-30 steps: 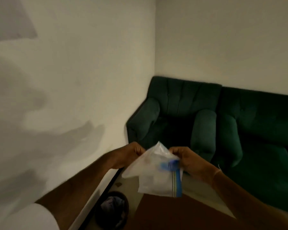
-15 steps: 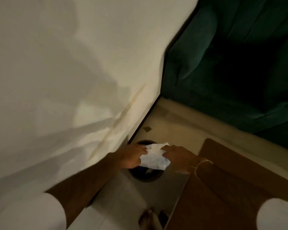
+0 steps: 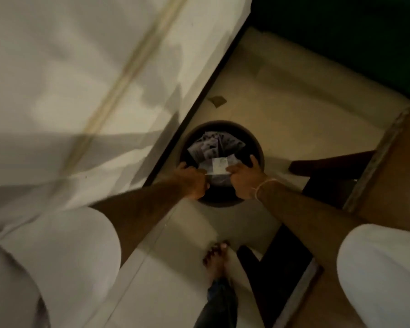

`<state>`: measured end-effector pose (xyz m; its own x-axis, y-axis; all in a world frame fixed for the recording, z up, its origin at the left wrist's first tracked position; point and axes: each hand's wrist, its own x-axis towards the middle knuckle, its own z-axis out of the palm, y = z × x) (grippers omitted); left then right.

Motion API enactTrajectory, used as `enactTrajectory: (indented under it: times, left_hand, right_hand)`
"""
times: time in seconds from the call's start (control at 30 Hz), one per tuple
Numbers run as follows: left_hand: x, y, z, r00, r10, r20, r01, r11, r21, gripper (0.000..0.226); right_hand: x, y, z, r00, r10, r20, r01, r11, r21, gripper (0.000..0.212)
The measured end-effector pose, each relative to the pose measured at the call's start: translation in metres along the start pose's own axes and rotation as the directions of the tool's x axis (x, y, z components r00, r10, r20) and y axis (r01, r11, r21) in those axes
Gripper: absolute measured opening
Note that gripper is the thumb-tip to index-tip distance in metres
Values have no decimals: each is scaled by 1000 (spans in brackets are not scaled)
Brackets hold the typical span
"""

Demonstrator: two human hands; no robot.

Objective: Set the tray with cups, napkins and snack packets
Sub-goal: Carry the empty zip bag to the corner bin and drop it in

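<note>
Both hands hold a crumpled clear plastic wrapper [image 3: 217,168] just over the mouth of a round dark waste bin [image 3: 256,143] on the floor. My left hand [image 3: 192,179] pinches the wrapper's left side and my right hand [image 3: 243,179] pinches its right side, with a thin band on that wrist. Inside the bin lie other crumpled wrappers [image 3: 212,144]. No tray, cups or napkins are in view.
A white wall [image 3: 81,79] with a dark skirting runs along the left, close to the bin. A brown wooden table [image 3: 393,162] stands at the right, its dark leg near the bin. A green sofa [image 3: 365,31] fills the far right corner. My bare foot [image 3: 214,259] is below.
The view has tipped down from the sofa to the floor. Both hands have lowered the plastic wrapper from chest height to the bin's mouth, crumpling it smaller.
</note>
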<state>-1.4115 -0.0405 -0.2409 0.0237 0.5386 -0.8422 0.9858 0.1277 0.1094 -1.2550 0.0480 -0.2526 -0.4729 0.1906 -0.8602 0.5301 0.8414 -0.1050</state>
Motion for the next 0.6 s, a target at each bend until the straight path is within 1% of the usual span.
enactTrajectory:
  times: [0.13, 0.27, 0.4, 0.5, 0.6]
  left_hand:
    - [37, 5, 21, 998, -39, 47, 36, 997, 62, 51]
    - [68, 4, 36, 996, -75, 44, 71, 993, 95, 59]
    - [90, 4, 46, 996, -77, 52, 70, 990, 124, 65]
    - [100, 3, 51, 995, -74, 68, 68, 994, 86, 63]
    - [102, 5, 55, 996, -87, 16, 87, 996, 16, 61]
  right_hand:
    - [39, 2, 22, 1000, 2, 22, 0, 997, -77, 40]
    - [64, 5, 35, 999, 18, 47, -12, 993, -120, 45]
    - [77, 6, 39, 998, 25, 50, -18, 989, -149, 48]
    - [83, 8, 41, 999, 28, 34, -24, 990, -138, 48]
    - [83, 10, 47, 999, 30, -29, -33, 995, -91, 52]
